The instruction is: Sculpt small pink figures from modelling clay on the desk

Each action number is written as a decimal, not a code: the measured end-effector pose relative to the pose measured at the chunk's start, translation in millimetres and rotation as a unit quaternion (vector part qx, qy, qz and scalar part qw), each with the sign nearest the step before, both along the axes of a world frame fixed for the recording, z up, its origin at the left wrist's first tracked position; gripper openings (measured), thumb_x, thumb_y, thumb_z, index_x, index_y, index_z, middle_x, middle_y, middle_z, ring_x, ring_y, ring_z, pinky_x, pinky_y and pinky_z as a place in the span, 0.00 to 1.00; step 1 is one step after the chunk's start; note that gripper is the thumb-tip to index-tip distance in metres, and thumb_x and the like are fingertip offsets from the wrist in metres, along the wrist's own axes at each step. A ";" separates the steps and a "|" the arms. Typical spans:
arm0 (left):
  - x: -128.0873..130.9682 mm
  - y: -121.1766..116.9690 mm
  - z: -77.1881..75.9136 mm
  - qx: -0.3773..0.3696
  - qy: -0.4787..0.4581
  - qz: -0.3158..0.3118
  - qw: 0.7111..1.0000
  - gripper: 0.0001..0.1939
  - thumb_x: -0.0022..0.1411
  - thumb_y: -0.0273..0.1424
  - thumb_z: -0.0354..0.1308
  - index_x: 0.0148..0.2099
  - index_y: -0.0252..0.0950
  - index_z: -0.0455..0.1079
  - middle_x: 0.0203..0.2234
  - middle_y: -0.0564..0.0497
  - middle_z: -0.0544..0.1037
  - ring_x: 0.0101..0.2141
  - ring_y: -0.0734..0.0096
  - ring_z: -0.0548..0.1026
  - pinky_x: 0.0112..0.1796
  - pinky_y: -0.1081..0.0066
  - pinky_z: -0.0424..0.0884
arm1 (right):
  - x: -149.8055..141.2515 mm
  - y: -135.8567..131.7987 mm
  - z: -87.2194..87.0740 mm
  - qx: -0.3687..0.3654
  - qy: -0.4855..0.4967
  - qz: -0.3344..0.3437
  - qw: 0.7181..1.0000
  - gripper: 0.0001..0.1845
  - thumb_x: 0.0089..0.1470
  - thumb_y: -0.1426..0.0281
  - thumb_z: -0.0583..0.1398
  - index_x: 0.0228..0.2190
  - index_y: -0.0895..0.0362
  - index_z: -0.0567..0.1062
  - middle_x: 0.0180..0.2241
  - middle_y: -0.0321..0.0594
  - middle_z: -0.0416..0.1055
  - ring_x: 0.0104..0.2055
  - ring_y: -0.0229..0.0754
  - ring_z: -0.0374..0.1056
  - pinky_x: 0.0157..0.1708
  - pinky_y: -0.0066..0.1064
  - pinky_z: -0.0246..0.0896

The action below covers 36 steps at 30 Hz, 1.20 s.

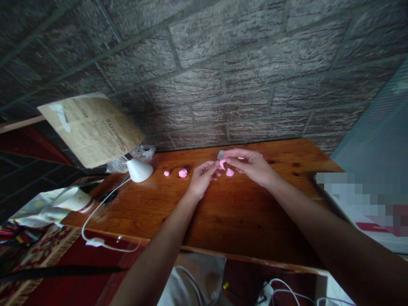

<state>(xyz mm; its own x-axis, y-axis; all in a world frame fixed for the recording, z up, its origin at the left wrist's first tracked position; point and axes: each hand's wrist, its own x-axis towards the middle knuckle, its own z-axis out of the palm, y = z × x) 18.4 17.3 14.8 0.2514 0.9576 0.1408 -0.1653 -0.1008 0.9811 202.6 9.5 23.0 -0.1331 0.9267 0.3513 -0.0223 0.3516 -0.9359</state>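
Note:
A thin, curved piece of pink clay [222,164] is pinched between the fingertips of both hands, above the wooden table. My left hand [204,177] is closed on its left end, and my right hand [250,165] grips it from the right with bent fingers. Just below them, a pointed pink lump [230,172] rests on the tabletop. Left of my left hand lie a rough, petalled pink lump [182,173] and a small pink ball [166,173]. A small greyish, see-through object [220,155] shows behind the fingertips. Something pink is partly hidden behind my right hand.
A lamp with a white base [140,170] and a printed paper shade [92,127] stands at the left, its white cord [86,221] running over the table's front edge. A paper cup [73,199] lies at the left end. The brick-patterned wall [204,85] borders the back.

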 end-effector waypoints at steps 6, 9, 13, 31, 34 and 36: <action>0.4 -1.5 1.1 -0.026 -0.012 -0.020 0.999 0.19 0.49 0.47 0.71 0.31 0.34 0.77 0.25 0.52 0.76 0.26 0.78 0.69 0.28 0.75 0.61 | -2.2 -0.9 1.1 0.009 -0.005 0.019 1.000 0.21 0.47 0.57 0.71 0.41 0.55 0.82 0.40 0.43 0.79 0.24 0.34 0.68 0.23 0.29 0.63; 0.8 -2.6 2.0 -0.034 -0.012 -0.030 0.999 0.20 0.48 0.47 0.72 0.30 0.34 0.76 0.26 0.52 0.76 0.26 0.78 0.69 0.28 0.75 0.61 | -2.6 -2.1 2.5 0.006 -0.006 0.035 0.999 0.20 0.48 0.56 0.70 0.39 0.55 0.82 0.36 0.41 0.78 0.23 0.34 0.67 0.22 0.29 0.62; 0.7 -2.7 1.7 -0.038 -0.016 -0.036 0.999 0.21 0.47 0.47 0.72 0.30 0.34 0.76 0.25 0.52 0.76 0.26 0.78 0.69 0.28 0.75 0.61 | -2.3 -3.3 3.2 0.011 -0.020 0.049 0.999 0.18 0.50 0.55 0.69 0.37 0.56 0.82 0.29 0.38 0.76 0.23 0.34 0.66 0.23 0.29 0.61; -0.1 -1.8 1.3 -0.038 -0.021 -0.020 0.999 0.20 0.48 0.47 0.72 0.31 0.35 0.77 0.26 0.51 0.77 0.26 0.78 0.69 0.28 0.76 0.61 | -0.4 -1.2 1.1 -0.019 0.012 0.036 0.999 0.21 0.48 0.58 0.71 0.41 0.56 0.82 0.34 0.41 0.79 0.25 0.36 0.70 0.28 0.32 0.67; -1.0 -0.1 0.6 -0.056 -0.034 -0.002 0.998 0.21 0.47 0.47 0.73 0.31 0.34 0.76 0.28 0.51 0.78 0.26 0.79 0.69 0.28 0.77 0.61 | 1.7 -1.0 0.5 0.007 -0.027 0.034 0.999 0.21 0.50 0.58 0.69 0.42 0.57 0.81 0.39 0.43 0.80 0.26 0.37 0.72 0.30 0.33 0.69; -1.6 0.7 0.3 -0.062 -0.034 0.004 0.997 0.22 0.46 0.48 0.73 0.31 0.33 0.76 0.28 0.51 0.78 0.25 0.80 0.69 0.28 0.77 0.61 | 2.5 -0.7 -1.4 0.033 -0.059 0.027 0.997 0.20 0.51 0.59 0.68 0.43 0.56 0.81 0.41 0.44 0.80 0.28 0.38 0.74 0.30 0.34 0.70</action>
<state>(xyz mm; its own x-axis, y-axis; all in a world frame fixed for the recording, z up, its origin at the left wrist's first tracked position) 16.8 18.0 15.1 0.2368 0.9708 0.0374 -0.2312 0.0190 0.9727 205.0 8.8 21.6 -0.2256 0.8924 0.3907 0.0662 0.4142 -0.9078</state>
